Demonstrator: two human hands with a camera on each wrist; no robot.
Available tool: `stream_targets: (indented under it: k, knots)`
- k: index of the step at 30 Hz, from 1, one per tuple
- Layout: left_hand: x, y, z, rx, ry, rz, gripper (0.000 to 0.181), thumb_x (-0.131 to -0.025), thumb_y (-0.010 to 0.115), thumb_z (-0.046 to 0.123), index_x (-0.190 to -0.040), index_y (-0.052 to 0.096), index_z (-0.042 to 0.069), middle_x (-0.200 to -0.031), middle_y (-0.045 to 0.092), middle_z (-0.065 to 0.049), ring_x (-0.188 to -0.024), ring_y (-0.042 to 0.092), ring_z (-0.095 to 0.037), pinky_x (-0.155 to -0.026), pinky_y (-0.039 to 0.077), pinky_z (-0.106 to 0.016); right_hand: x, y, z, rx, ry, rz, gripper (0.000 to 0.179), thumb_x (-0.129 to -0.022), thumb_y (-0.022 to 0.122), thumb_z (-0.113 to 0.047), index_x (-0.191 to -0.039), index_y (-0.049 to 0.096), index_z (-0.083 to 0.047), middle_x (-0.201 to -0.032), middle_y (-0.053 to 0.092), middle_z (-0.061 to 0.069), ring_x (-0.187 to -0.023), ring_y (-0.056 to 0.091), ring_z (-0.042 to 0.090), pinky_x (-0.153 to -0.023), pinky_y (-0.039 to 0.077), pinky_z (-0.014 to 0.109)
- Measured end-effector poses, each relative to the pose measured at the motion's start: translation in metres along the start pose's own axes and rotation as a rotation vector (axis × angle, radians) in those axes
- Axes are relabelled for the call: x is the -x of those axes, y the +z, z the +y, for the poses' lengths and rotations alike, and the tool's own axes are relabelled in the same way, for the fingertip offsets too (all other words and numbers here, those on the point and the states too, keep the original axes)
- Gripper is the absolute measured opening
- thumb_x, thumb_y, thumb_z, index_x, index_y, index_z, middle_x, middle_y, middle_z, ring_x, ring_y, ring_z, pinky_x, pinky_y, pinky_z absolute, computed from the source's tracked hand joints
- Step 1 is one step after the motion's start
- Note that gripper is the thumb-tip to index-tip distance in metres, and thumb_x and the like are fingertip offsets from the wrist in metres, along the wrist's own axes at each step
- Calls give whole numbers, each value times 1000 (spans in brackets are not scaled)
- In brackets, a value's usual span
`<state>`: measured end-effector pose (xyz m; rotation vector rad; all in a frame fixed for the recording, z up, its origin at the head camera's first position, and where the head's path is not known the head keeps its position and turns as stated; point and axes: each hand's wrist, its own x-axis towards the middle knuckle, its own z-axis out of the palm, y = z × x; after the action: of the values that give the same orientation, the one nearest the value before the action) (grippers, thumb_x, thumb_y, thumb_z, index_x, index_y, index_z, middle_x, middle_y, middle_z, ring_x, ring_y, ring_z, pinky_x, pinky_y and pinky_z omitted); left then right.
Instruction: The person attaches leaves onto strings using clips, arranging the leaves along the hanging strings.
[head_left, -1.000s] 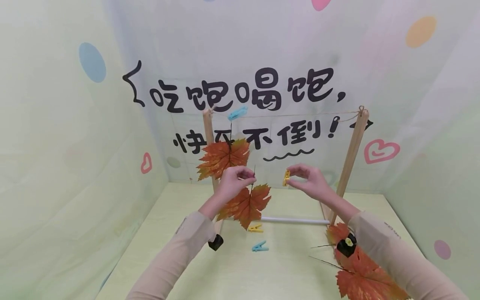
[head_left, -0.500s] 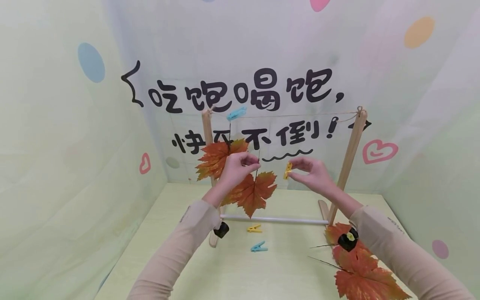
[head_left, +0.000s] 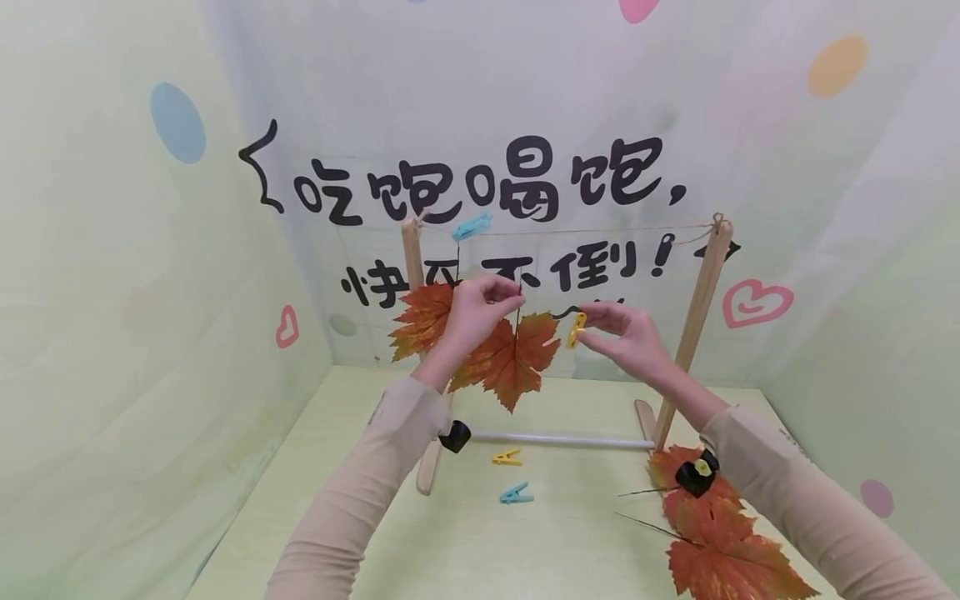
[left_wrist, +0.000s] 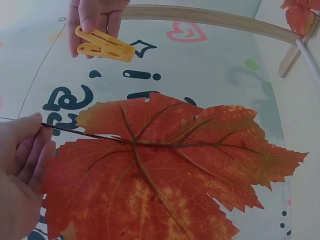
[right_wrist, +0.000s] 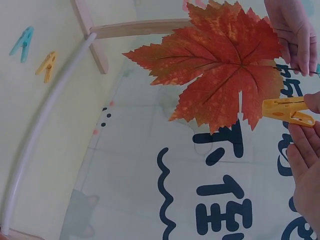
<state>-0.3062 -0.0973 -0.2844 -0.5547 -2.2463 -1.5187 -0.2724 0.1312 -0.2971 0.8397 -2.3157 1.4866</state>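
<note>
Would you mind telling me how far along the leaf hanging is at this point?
Done: one leaf hangs from the string under a blue clip. In hand: the left hand pinches a second leaf by its stem below the string; the right hand holds a yellow clip, not yet attached. Left: leaves on the table and two spare clips.

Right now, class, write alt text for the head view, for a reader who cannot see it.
A person's left hand pinches the stem of an orange-red maple leaf while the right hand pinches a small yellow plastic clothespin, before a wooden frame strung with thin string.
</note>
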Motion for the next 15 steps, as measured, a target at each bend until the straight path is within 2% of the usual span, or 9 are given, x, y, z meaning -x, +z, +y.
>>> stream_targets:
  k: [4, 9, 15]
  knots:
    - [-8, 0, 3, 1, -4, 30, 17, -80, 69, 12, -91, 69, 1, -85, 67, -10, -73, 59, -16, -64, 50, -20, -3, -2, 15, 11, -12, 6, 33, -78, 68, 1, -109, 59, 7, -102, 64, 21, -93, 62, 28, -82, 47, 16]
    - [-16, -1, 4, 22, -26, 55, 16, -81, 68, 13, -92, 68, 1, -85, 67, -10, -72, 58, -16, -62, 48, -19, -6, -3, 21, 28, -57, 21, 31, -78, 69, -3, -106, 60, 5, -100, 65, 18, -90, 63, 20, -81, 48, 17]
    - [-25, 0, 4, 20, -20, 74, 16, -81, 68, 12, -92, 69, 1, -85, 67, -11, -71, 56, -16, -60, 46, -18, -7, -5, 17, 10, -60, 27, 31, -77, 70, -4, -106, 61, 4, -98, 65, 18, -90, 63, 25, -79, 48, 17]
